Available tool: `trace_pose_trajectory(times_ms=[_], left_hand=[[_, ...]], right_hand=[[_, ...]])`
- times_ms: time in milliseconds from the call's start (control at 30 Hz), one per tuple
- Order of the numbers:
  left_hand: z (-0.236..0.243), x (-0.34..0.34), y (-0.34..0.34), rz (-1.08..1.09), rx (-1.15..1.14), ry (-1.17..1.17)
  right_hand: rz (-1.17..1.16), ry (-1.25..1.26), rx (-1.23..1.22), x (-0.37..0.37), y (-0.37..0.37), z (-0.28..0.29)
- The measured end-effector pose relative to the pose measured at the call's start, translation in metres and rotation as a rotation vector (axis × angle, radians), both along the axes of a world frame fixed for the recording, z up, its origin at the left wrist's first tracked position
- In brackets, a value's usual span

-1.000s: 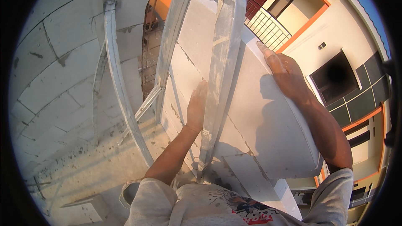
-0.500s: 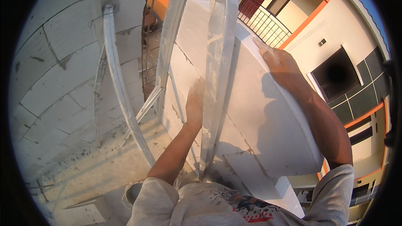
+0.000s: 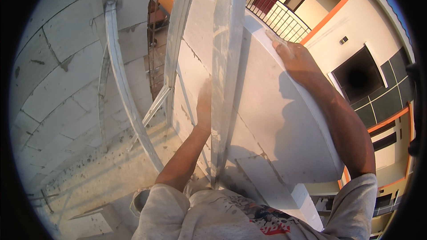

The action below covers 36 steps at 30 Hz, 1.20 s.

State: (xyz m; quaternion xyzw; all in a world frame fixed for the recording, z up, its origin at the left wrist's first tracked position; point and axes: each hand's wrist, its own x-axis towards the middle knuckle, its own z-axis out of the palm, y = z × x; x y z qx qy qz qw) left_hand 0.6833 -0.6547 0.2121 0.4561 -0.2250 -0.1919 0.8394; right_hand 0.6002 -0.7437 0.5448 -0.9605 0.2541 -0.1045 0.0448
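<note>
A large white block (image 3: 267,124), its outer edge curving in the fisheye view, tops the block wall just right of an upright silver metal channel (image 3: 222,62). My right hand (image 3: 291,58) grips that block along its upper right edge, fingers over the rim. My left hand (image 3: 204,100) lies against the pale block face (image 3: 191,58) left of the channel, fingers stretched upward and partly blurred, right beside the metal. A second upright channel (image 3: 178,31) stands farther along the wall, with a short diagonal brace (image 3: 155,106) at its side.
At left is another block wall (image 3: 66,80) with a leaning metal strut (image 3: 122,84). Below are a concrete floor (image 3: 111,164) and a block (image 3: 91,222). Scaffolding (image 3: 158,22) and an orange wall show at the back. A neighbouring building (image 3: 360,26) with a balcony railing (image 3: 278,15) is at right.
Both hands and the blocks sit slightly higher and farther left in the picture, as the view has shifted a little. My hands remain against the same surfaces.
</note>
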Motion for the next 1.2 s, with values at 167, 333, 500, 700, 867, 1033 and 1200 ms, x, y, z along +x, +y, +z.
trace_pose_trajectory(times_ms=[167, 333, 500, 700, 867, 1033, 1200], left_hand=[[-0.002, 0.006, 0.011, -0.113, -0.124, 0.244], [0.014, 0.017, 0.031, 0.059, 0.204, -0.102], [0.034, 0.007, 0.030, -0.065, -0.035, 0.160], [0.055, -0.008, 0.029, 0.106, 0.171, -0.308], [0.062, -0.011, 0.034, 0.133, 0.402, -0.394], [0.069, -0.017, 0.036, 0.207, 0.464, -0.603], [0.068, -0.016, 0.035, 0.227, 0.465, -0.603]], right_hand=[[0.069, 0.218, -0.375, 0.004, -0.006, -0.005], [0.073, 0.139, -0.024, -0.018, 0.005, 0.012], [0.131, -0.060, -0.405, -0.140, 0.030, 0.089], [0.256, -0.515, 0.260, -0.320, 0.115, 0.066], [-0.344, -0.063, 0.317, -0.367, 0.115, -0.073], [-0.489, -0.121, 0.238, -0.351, 0.075, -0.150], [-0.345, -0.048, 0.360, -0.328, 0.056, -0.156]])
